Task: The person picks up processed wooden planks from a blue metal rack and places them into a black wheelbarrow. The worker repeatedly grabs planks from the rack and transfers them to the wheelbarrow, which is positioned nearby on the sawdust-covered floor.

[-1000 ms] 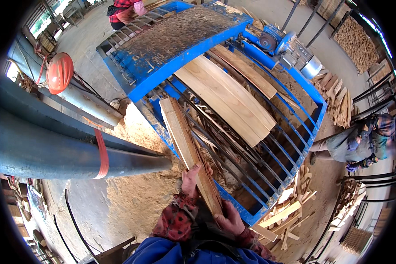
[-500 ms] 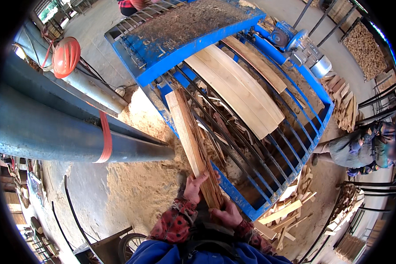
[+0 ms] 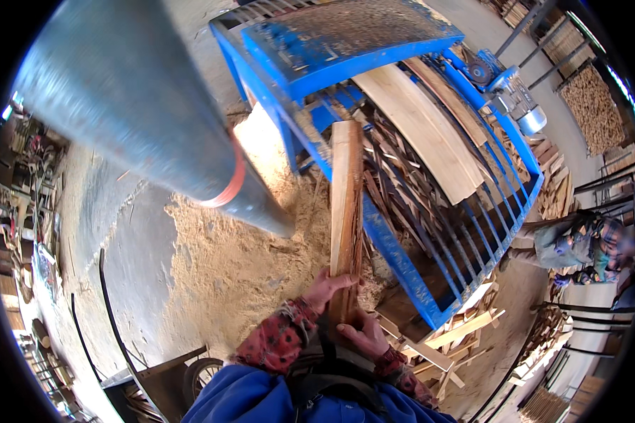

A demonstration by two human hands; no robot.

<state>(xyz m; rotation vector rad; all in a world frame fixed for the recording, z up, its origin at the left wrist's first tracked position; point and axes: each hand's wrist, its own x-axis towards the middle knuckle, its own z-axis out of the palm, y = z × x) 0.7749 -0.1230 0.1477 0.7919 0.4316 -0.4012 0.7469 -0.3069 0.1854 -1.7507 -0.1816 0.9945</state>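
Note:
A long rough-edged wooden slab point(image 3: 346, 204), pale on one face and with dark bark along one side, points away from me. My left hand point(image 3: 324, 290) is closed around its left side, thumb across the face. Lower down, my right hand point(image 3: 365, 335) grips the near end from the right. The slab's far end is beside the blue metal machine point(image 3: 402, 271), whose bars carry several pale sawn boards point(image 3: 430, 137). Bark strips and offcuts point(image 3: 398, 187) lie among the bars.
A thick grey metal pipe point(image 3: 141, 106) with a red band slants in at the left. Sawdust point(image 3: 226, 261) covers the floor. Scrap wood point(image 3: 466, 328) lies right of me. A cart wheel point(image 3: 203, 374) is at lower left. Another person point(image 3: 578, 247) stands far right.
My view has shifted; the pipe now looms larger at the left. The slab has swung more upright in view, its far end moving right, with both hands still on it.

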